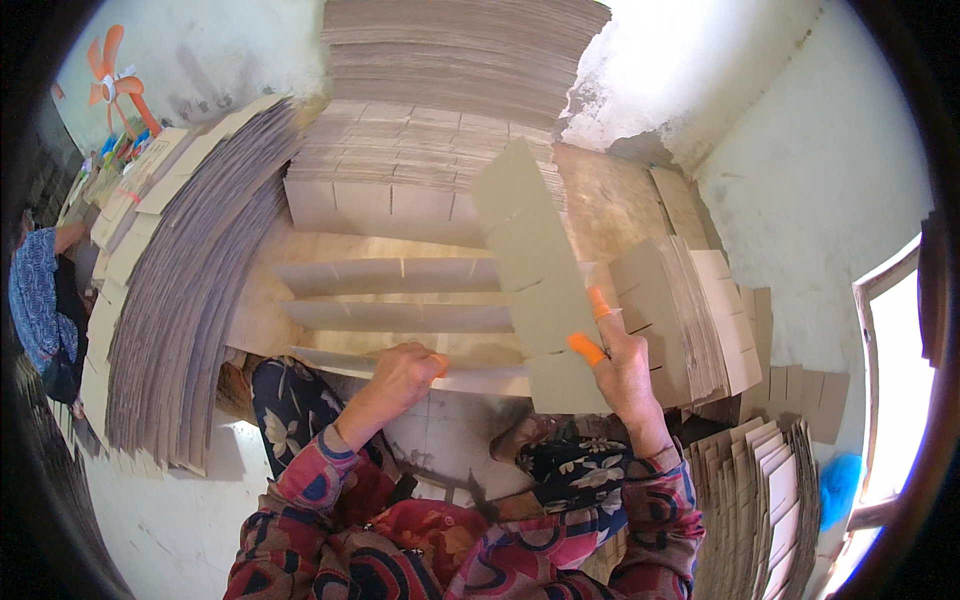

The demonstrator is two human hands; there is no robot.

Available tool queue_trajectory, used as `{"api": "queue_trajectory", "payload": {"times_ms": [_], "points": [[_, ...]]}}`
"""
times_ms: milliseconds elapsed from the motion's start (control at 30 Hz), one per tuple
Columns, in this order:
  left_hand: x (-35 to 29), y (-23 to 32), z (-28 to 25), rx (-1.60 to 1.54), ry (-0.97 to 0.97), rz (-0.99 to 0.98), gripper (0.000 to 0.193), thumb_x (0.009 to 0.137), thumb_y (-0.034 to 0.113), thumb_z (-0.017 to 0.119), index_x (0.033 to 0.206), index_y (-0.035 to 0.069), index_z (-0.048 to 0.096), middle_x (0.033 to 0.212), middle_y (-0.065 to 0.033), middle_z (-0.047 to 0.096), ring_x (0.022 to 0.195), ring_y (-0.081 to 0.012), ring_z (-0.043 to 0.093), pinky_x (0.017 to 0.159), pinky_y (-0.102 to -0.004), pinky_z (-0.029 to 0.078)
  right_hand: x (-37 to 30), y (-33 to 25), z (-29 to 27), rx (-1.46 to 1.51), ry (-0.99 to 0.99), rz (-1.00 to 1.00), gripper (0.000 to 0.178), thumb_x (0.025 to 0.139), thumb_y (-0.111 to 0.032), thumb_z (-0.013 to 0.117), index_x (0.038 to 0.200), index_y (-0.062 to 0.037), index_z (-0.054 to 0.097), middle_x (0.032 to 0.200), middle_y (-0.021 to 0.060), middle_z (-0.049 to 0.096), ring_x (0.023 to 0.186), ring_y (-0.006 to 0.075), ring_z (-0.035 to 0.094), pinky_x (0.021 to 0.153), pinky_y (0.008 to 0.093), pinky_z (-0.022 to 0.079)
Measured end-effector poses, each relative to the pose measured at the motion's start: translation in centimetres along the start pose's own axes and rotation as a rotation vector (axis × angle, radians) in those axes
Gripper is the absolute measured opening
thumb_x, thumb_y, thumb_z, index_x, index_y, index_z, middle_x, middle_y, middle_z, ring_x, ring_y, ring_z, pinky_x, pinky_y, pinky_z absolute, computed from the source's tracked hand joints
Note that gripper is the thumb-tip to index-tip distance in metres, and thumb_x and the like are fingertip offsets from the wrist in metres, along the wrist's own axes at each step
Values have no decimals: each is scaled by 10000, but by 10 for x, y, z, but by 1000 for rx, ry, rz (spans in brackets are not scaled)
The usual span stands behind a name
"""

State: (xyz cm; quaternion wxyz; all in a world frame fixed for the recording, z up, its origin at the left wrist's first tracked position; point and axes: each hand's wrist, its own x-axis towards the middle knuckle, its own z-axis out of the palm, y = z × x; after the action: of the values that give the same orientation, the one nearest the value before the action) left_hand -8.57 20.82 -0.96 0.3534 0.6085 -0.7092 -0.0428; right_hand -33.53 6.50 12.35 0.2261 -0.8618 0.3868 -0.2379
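Note:
My right hand, with orange finger covers on two fingers, grips a long slotted cardboard strip between thumb and fingers. That strip is tilted upright, its far end pointing away from me. Three more slotted strips stand on edge in parallel rows across the wooden table: a far strip, a middle strip and a near strip. My left hand is closed at the near strip, an orange cover on one fingertip. The held strip hides the right ends of the rows.
Slotted cardboard stacks rise at the back of the wooden table. A long leaning stack flanks the left. More strips stand at the right, with cardboard bundles below. Another person's blue sleeve shows far left, near an orange fan.

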Motion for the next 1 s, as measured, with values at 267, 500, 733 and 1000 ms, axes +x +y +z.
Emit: {"api": "queue_trajectory", "payload": {"times_ms": [267,500,733,1000], "points": [[4,5,-7,-26,-27,-40,174,771,145,695,906,42,657,728,-145,620,689,-327,612,590,-414,492,11,1,1,12,-45,-50,613,785,-43,729,1339,-12,469,1038,255,633,860,197,666,744,305,509],[10,8,-1,-24,-7,-35,82,752,106,634,820,63,622,704,-128,618,685,-311,613,585,-411,479,5,5,17,-9,-58,-60,622,804,-43,708,1367,-44,445,833,272,598,613,276,557,584,331,467],[6,-1,7,-36,5,-21,169,742,92,640,907,59,659,704,-141,617,659,-316,601,558,-400,490,4,9,25,32,20,-137,627,800,-87,732,1357,-18,454,609,177,335,518,147,280,451,276,340],[10,0,11,-39,23,-1,219,690,26,600,902,55,647,703,-142,628,658,-323,605,568,-409,494,4,7,29,39,-8,-107,625,801,-92,734,1354,-11,455,597,174,344,489,159,305,449,270,349]]}}
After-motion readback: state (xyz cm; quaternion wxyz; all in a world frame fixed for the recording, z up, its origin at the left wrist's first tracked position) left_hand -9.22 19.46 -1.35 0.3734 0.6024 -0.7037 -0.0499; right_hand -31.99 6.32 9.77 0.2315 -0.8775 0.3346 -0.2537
